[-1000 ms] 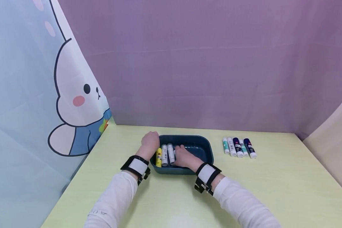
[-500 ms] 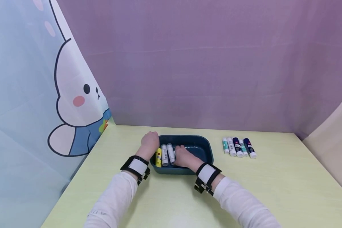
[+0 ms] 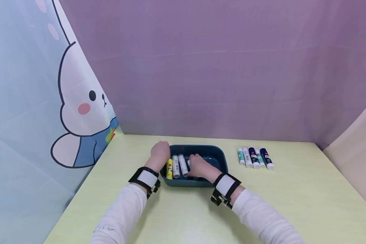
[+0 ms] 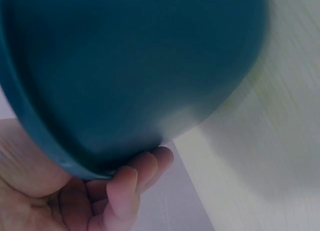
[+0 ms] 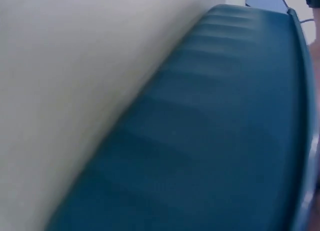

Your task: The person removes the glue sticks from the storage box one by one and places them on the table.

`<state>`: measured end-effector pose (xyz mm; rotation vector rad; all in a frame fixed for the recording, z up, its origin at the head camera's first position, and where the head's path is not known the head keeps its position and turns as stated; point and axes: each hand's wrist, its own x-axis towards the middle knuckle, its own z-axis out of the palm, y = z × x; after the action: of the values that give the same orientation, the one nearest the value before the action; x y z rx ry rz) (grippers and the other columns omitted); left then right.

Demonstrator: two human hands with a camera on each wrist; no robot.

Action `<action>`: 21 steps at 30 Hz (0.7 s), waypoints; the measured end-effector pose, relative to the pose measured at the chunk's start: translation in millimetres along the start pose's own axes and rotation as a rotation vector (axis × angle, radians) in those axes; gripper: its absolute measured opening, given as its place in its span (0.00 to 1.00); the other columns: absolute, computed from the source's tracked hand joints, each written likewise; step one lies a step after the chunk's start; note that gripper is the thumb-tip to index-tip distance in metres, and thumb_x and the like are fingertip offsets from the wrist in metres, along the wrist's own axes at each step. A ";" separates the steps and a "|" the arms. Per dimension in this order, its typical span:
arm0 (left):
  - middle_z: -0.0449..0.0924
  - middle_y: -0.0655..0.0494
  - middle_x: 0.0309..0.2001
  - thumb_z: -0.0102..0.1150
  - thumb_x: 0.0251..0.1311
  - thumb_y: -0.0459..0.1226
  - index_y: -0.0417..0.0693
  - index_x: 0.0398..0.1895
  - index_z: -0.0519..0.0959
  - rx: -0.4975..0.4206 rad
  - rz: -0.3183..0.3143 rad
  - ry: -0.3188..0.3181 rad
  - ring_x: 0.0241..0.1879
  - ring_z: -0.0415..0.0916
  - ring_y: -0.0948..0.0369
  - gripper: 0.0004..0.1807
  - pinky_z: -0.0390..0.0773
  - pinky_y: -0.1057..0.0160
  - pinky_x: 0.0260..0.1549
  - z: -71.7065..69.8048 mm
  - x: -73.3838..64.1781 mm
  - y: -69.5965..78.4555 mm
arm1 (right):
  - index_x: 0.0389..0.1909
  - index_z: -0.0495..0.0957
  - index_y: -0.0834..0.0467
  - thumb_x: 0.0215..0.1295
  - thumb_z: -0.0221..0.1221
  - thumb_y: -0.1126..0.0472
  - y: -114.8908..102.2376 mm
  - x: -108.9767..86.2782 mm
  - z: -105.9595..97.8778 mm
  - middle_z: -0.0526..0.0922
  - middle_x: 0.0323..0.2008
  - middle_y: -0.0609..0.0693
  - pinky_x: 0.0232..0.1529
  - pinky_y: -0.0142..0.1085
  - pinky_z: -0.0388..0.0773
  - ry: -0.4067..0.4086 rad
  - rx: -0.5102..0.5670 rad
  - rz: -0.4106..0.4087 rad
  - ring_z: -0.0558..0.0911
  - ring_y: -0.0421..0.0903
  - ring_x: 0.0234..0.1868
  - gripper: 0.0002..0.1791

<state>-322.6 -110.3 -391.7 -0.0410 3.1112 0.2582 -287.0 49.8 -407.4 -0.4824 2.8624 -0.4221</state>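
A dark blue-green plastic bin (image 3: 189, 183) sits on the table. My left hand (image 3: 160, 151) grips its left end; in the left wrist view the fingers (image 4: 125, 188) curl against the bin's rim. Inside, at the left, lie a yellow glue stick (image 3: 169, 168) and two white glue sticks (image 3: 176, 166), side by side. My right hand (image 3: 200, 166) reaches into the bin just right of these, fingers bent over another glue stick (image 3: 189, 163), of which only a little white and teal shows. In the right wrist view the bin's outer wall (image 5: 200, 121) hides the fingers.
Right of the bin, several glue sticks (image 3: 253, 158) lie in a row on the pale yellow table (image 3: 189, 217), some white and teal, some dark blue. A purple cloth (image 3: 216, 74) stands behind the table, and a printed cloth (image 3: 21, 135) hangs at the left.
My right hand has shifted slightly right and up within the bin, showing a bit of teal on the glue stick under it. The left hand and bin have stayed in place.
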 end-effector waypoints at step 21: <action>0.82 0.45 0.35 0.53 0.65 0.34 0.38 0.40 0.81 0.003 -0.007 -0.014 0.31 0.81 0.55 0.09 0.82 0.58 0.26 -0.5 -0.7 -0.1 | 0.59 0.69 0.64 0.54 0.62 0.66 15.3 -15.0 -83.4 0.76 0.40 0.57 0.24 0.31 0.72 0.054 0.084 -0.084 0.74 0.44 0.26 0.29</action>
<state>-321.9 -110.4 -391.2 -0.0504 3.0968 0.2528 -298.3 89.2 -331.7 -0.5860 2.8689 -0.5759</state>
